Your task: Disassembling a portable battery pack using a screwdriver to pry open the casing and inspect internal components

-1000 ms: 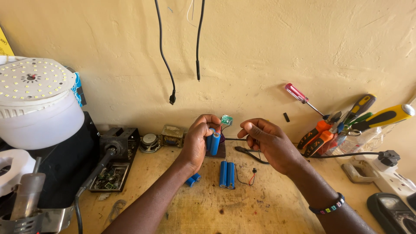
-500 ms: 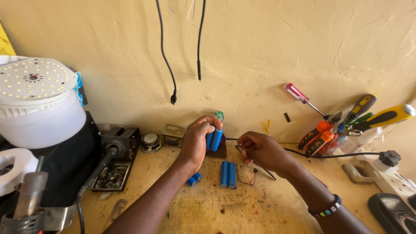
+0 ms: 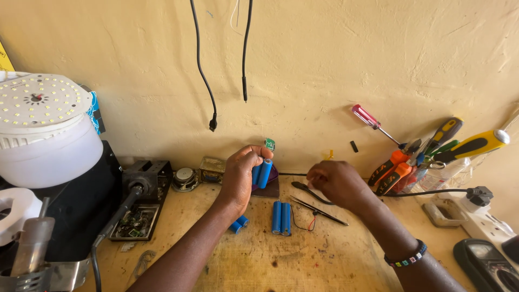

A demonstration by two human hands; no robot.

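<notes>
Nearest the viewer, the worn wooden workbench (image 3: 259, 259) carries a pair of blue cylindrical battery cells (image 3: 281, 217) lying side by side, with a thin black-and-red wire (image 3: 305, 223) trailing from their right side, its far end loose on the wood. Just left of them, two more blue cells (image 3: 238, 223) lie partly hidden under the left forearm. These four appear unjoined to anything, so that share of the work looks undone.

A little further back, the left hand (image 3: 240, 176) is clenched around an upright pack of blue cylindrical cells (image 3: 262, 173), gripping it from the left above a dark block on the bench. A small green circuit board (image 3: 269, 144) sits at the top of the pack, which suggests this pack is already partly assembled. Whether the board is fully wired cannot be told.

The right hand (image 3: 338, 183) hovers to the right with fingers curled; what it pinches, if anything, is hidden. Just below it lie slim black metal tweezers (image 3: 319, 210).

Further off, a round white LED lamp (image 3: 46, 130) stands at the left, a bunch of screwdrivers and orange-handled pliers (image 3: 427, 154) leans against the wall at the right, and two black cables (image 3: 208, 81) hang down the cream plaster wall.
</notes>
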